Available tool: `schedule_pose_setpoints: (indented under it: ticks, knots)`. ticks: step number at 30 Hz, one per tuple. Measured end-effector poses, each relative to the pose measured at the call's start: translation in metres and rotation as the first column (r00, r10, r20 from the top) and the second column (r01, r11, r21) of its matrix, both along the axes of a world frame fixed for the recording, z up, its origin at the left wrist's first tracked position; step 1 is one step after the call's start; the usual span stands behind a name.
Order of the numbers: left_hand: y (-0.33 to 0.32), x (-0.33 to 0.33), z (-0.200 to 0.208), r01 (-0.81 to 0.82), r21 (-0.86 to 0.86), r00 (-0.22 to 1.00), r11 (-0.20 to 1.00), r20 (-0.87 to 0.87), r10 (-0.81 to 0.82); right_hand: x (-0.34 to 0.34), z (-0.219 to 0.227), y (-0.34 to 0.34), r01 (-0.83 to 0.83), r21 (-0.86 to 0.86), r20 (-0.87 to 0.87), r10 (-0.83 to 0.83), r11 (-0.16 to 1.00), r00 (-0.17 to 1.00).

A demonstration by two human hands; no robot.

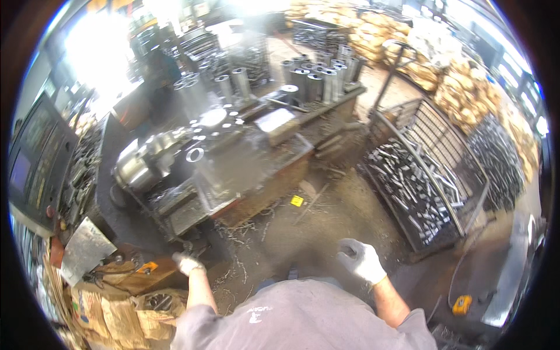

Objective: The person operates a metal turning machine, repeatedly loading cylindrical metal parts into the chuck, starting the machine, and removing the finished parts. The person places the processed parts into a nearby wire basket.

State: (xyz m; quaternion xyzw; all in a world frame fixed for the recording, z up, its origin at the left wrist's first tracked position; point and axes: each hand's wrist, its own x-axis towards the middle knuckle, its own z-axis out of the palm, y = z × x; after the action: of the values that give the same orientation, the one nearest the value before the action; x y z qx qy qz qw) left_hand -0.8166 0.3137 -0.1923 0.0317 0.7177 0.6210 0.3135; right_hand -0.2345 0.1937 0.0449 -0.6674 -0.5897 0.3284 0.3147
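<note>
My left hand (190, 265), in a white glove, is held out low beside the front of a lathe-like machine (137, 169). Its fingers are closed near a dark lever or fitting (198, 248); what they grip, if anything, is too small to make out. Over the floor to the right hovers my right hand (363, 261), gloved too. Its fingers are loosely bent, with a dark gap between them and the thumb, and nothing shows in it. A metal ring (195, 154) lies on the machine's top, near a bright round disc (213, 118).
Metal tubes (315, 86) stand upright on the bench behind. A wire cage bin (420, 192) of short metal pieces sits at right. A control panel (38, 163) rises at left, with sacks (119, 321) below. A yellow object (297, 200) and metal shavings (236, 233) lie on the floor.
</note>
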Motion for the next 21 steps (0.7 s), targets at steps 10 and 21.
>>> schedule_pose_setpoints:
  ticks: [10, 21]
  knots:
    - [-0.12, -0.137, 0.029, -0.486, -0.338, 0.451, 0.806, -0.887, -0.101, -0.11, 0.086, 0.317, -0.763, 0.233, 0.195, 0.74, 0.603, 0.644]
    - [-0.033, 0.0, 0.077, -0.417, 0.112, 0.909, 0.902, 0.043, 0.415, -0.253, 0.141, 0.574, -0.841, 0.411, 0.161, 0.88, 0.352, 0.446]
